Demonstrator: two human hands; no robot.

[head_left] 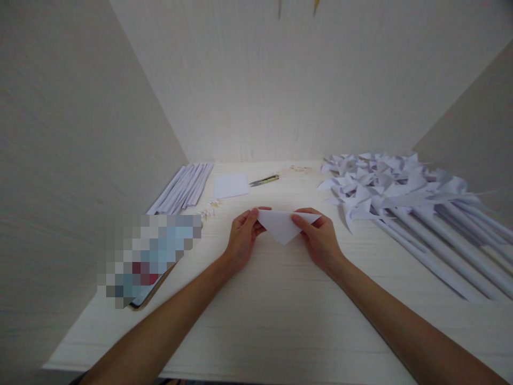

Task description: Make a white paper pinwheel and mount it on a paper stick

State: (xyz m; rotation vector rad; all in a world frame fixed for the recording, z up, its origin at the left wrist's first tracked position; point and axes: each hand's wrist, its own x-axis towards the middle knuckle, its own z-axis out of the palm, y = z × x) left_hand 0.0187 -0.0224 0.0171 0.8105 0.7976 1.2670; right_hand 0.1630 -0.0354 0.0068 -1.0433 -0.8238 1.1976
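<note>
Pale wooden desk (pixel 280 310), both hands at work.
Left hand (pixel 241 239) and right hand (pixel 319 239) pinched a white folded paper triangle (pixel 281 224), fingers clamping its upper corners.

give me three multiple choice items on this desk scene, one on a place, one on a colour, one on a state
1. Where do the paper pinwheels lie?
A. on the right side of the desk
B. on the left side of the desk
C. under the phone

2. What colour is the folded paper?
A. red
B. white
C. black

3. How is the folded paper held?
A. lying flat and untouched
B. pinched by the left hand alone
C. held by both hands, one at each end

Answers:
1. A, the pile with its rolled sticks fills the desk's right side.
2. B, the triangle is white like the other sheets.
3. C, the left hand grips one end and the right hand the other, point hanging down.
</note>
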